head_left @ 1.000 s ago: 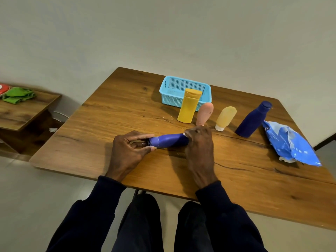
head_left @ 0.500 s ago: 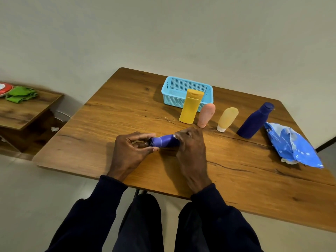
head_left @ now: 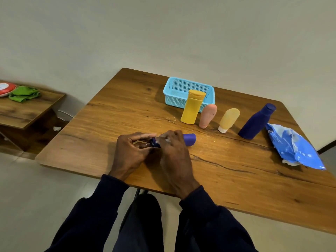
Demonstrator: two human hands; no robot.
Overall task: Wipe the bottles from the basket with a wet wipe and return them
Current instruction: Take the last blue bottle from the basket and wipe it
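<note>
Purple bottle (head_left: 189, 140) lies on its side near the front edge of the desk (head_left: 127, 110), at the centre of the frame, with only its rounded base end showing to the right of the hands. The left hand (head_left: 132, 151) pinches the cap end between thumb and fingers. The right hand (head_left: 174, 153) curls over the middle of the bottle, and a sliver of white wipe (head_left: 163, 140) shows under its fingertips. Both hands grasp the same bottle.

Behind them stands a light blue basket (head_left: 169, 91) with perforated walls. A yellow bottle (head_left: 192, 108) stands upright just in front of the basket, overlapping its front wall in the view. To its right stand a pink tube (head_left: 207, 115) and a pale yellow tube (head_left: 228, 119), both cap-down, then a dark blue bottle (head_left: 256, 122) further right — all apart from one another. A crumpled blue wipe pack (head_left: 294, 148) lies at the right edge of the frame, just beside the dark blue bottle.

At the left of the frame, a lower wooden shelf (head_left: 27, 113) carries a green cloth (head_left: 24, 93) and part of a red and white plate (head_left: 5, 89).
</note>
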